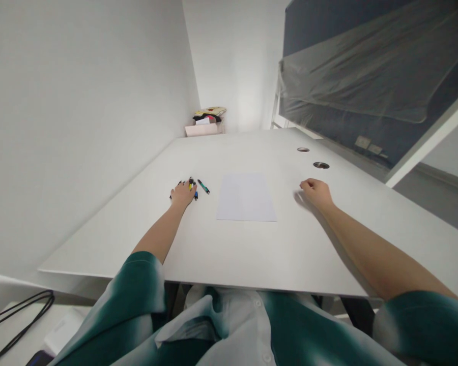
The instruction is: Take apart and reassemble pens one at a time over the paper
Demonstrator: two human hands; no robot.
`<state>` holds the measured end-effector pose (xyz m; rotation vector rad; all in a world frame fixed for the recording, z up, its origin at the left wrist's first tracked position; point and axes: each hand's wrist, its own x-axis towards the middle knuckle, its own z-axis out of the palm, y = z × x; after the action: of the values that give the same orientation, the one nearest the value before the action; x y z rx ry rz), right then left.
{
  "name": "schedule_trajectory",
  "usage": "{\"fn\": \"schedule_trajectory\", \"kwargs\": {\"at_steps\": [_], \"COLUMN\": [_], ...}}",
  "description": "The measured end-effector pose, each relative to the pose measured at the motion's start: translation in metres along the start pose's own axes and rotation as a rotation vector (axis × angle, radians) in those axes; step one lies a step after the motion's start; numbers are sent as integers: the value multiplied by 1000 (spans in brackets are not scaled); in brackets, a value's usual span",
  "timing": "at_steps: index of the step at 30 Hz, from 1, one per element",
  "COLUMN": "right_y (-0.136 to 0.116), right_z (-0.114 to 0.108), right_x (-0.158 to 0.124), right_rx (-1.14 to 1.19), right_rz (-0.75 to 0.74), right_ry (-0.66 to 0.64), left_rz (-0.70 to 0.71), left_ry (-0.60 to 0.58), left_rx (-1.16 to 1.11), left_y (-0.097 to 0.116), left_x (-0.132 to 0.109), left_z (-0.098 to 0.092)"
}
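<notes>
- We see a smooth, matt white tabletop (137, 239)
- glossy plastic pens (203, 186)
- a matt paper sheet (246, 197)
- satiny cloth sleeve (139, 284)
- crinkled, glossy clear plastic film (366, 66)

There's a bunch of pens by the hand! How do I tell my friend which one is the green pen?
Start at the big white desk and find the blank sheet of paper. Beside the paper, the person's left hand rests at a little bunch of pens. The green pen lies apart from that bunch, closest to the paper, with no hand touching it.
</notes>
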<state>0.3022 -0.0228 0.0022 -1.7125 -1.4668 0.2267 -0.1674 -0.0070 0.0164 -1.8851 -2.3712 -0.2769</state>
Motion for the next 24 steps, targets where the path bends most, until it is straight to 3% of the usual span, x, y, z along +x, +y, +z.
{"fn": "schedule_trajectory", "kwargs": {"at_steps": [3, 6, 10, 13, 19, 24], "right_y": [1, 2, 4, 7, 10, 9], "right_z": [0, 1, 1, 2, 3, 2], "right_x": [0, 0, 1, 2, 4, 3], "right_rx": [-3, -8, -14, -20, -46, -59], "right_rz": [-10, -14, -20, -23, -15, -11], "right_ry": [-4, -5, -9, -21, -50, -73], "left_rz": [82, 195, 201, 219, 492, 517], "left_ry": [36, -86, -212, -136, -25, 30], "left_rx": [33, 46, 55, 48, 31, -24], "left_y": [1, -1, -3, -1, 5, -2], "left_x": [0, 3, 3, -1, 0, 9], "left_z": [1, 4, 5, 4, 12, 13]}}
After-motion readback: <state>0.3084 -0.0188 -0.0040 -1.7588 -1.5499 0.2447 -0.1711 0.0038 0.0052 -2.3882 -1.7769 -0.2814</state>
